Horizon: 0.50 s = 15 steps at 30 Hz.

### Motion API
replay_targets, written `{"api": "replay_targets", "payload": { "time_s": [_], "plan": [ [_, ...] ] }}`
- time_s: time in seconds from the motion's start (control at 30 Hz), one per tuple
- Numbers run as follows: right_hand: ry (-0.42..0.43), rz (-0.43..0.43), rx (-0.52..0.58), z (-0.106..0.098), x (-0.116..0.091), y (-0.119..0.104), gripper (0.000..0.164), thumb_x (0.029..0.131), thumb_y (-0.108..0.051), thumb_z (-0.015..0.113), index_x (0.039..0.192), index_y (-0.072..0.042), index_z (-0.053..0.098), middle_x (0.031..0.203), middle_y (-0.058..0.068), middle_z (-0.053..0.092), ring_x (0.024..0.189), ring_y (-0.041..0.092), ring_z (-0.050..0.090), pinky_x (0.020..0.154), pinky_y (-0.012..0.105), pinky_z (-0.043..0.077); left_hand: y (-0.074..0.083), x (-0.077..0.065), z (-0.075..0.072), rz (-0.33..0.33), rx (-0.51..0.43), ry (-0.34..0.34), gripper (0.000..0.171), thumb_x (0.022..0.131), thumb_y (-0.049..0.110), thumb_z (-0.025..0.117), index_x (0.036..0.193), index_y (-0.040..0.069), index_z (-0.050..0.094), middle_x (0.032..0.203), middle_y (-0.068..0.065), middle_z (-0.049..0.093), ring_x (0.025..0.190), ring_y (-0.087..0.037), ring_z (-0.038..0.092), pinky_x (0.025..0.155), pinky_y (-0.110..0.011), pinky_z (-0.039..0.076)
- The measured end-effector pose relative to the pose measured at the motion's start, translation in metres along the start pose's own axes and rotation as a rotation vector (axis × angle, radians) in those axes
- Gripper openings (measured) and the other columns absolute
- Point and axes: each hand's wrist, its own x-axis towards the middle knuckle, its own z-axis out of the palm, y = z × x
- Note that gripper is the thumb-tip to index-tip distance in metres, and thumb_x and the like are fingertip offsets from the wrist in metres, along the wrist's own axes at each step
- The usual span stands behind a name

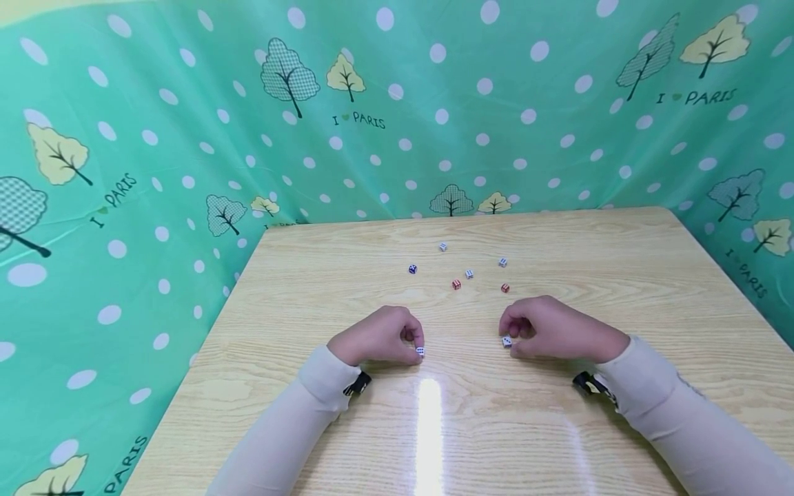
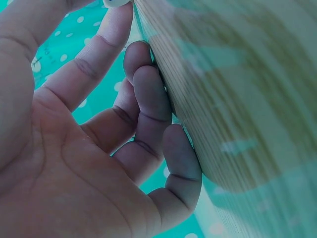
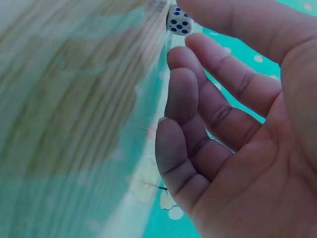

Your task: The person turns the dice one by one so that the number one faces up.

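Observation:
My left hand (image 1: 383, 336) is low over the wooden table and pinches a white die (image 1: 420, 351) between thumb and index finger. Only a sliver of that die (image 2: 117, 2) shows at the top of the left wrist view. Opposite it, my right hand (image 1: 552, 329) holds another white die (image 1: 506, 341) between thumb and index fingertip, at the table surface. Dark blue pips show on this die (image 3: 180, 21) in the right wrist view. The other fingers of both hands are bent, close to the tabletop.
Beyond the hands lie a blue die (image 1: 412, 269), two red dice, left (image 1: 456, 284) and right (image 1: 505, 288), and three white dice, at the back (image 1: 443, 246), middle (image 1: 469, 274) and right (image 1: 502, 262). A green patterned cloth (image 1: 372, 158) hangs around the wooden table (image 1: 298, 275).

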Motion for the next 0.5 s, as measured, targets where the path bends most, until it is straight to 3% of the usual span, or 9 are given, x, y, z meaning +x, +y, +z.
{"api": "replay_targets", "payload": {
  "time_s": [0.23, 0.5],
  "plan": [
    [0.087, -0.050, -0.233, 0.000, -0.001, -0.013, 0.015, 0.085, -0.020, 0.083, 0.095, -0.025, 0.073, 0.091, -0.014, 0.064, 0.083, 0.007, 0.058, 0.077, 0.028, 0.053, 0.000, 0.002, -0.001, 0.004, 0.004, 0.003, 0.016, 0.079, 0.020, 0.086, 0.075, 0.025, 0.071, 0.076, 0.011, 0.065, 0.081, -0.009, 0.054, 0.076, -0.026, 0.048],
    [0.110, -0.104, -0.335, 0.005, -0.003, -0.020, 0.014, 0.084, -0.017, 0.082, 0.092, -0.024, 0.073, 0.085, -0.015, 0.060, 0.076, 0.005, 0.054, 0.072, 0.025, 0.050, 0.000, 0.000, 0.000, -0.009, -0.008, -0.004, 0.017, 0.079, 0.019, 0.086, 0.075, 0.025, 0.071, 0.075, 0.011, 0.064, 0.081, -0.010, 0.054, 0.076, -0.027, 0.047]
  ]
}}
